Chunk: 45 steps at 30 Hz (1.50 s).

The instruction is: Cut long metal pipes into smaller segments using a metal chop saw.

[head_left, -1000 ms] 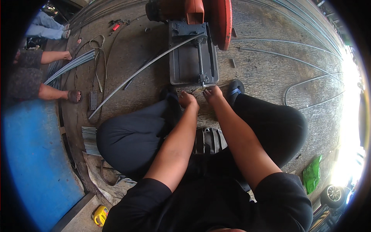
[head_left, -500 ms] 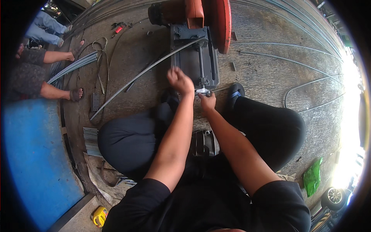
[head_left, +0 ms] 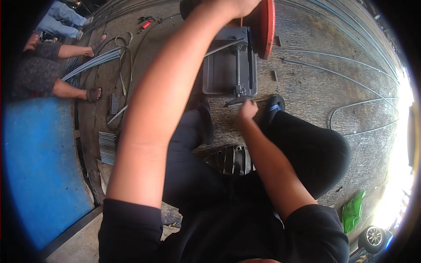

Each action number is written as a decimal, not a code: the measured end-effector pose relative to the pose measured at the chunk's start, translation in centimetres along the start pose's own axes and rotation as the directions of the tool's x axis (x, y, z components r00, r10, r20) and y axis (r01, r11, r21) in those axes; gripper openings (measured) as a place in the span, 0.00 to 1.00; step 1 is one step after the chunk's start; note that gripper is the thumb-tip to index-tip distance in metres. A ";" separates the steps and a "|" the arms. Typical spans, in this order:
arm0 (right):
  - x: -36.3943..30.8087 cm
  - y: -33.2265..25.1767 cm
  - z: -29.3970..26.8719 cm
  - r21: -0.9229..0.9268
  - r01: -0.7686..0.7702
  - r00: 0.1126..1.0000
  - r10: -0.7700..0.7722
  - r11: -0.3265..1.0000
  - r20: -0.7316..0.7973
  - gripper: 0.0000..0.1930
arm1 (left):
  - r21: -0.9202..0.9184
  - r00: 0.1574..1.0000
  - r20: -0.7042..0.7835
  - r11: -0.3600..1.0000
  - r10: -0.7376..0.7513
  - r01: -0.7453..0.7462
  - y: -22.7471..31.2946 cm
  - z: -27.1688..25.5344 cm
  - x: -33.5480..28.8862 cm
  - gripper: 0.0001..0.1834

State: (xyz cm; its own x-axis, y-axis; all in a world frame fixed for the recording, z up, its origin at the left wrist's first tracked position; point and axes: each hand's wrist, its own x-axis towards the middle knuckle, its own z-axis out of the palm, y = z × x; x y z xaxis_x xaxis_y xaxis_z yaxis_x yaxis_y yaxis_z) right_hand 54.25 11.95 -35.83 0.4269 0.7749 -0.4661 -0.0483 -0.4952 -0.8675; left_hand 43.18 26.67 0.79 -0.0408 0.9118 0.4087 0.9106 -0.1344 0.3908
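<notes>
A cut-off saw with a red blade guard (head_left: 266,30) and a grey base (head_left: 219,74) stands on the floor ahead of me. My left hand (head_left: 241,6) reaches over the top of the saw; the frame's upper edge cuts it off and its fingers are hidden. Closed at the near end of the base, my right hand (head_left: 248,109) grips the vise handle (head_left: 236,102). From that handle the vise screw (head_left: 238,72) runs toward the clamp. A thin metal rod (head_left: 226,46) lies across the clamp, its middle hidden behind my left forearm.
Long rods (head_left: 346,65) stretch over the floor at right, near a bent rod (head_left: 332,115). Cut rods lie in a bundle (head_left: 94,63) beside another person's legs (head_left: 72,90). A blue panel (head_left: 44,171) fills the left; a finned metal part (head_left: 230,160) sits between my legs.
My left hand has gone from beside the vise up and forward to the saw's top. My right hand stays at the vise handle, which has turned. The view has shifted slightly.
</notes>
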 end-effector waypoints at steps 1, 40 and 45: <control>-2.1 0.5 -0.7 -0.038 0.313 0.941 -0.305 0.949 0.145 0.12 | -0.016 0.999 -0.012 0.999 0.051 -0.051 -0.2 0.0 0.3 0.14; -7.3 2.4 -1.7 -0.346 0.178 0.555 0.197 0.921 0.808 0.21 | 0.068 0.903 -0.427 0.998 0.046 -0.019 -1.9 -1.4 8.2 0.12; -6.7 2.4 -0.2 -0.268 0.048 0.949 0.040 0.962 0.313 0.36 | 0.105 0.943 -0.332 0.993 -0.023 0.061 -1.8 -1.5 8.0 0.12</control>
State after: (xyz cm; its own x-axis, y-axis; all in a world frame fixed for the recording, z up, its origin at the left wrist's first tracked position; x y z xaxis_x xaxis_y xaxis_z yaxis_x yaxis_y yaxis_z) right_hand 51.46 5.50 -34.77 0.1204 0.8386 -0.5313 0.2164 -0.5445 -0.8104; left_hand 40.56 33.59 4.61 -0.1957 0.7344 0.6499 0.9446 -0.0369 0.3262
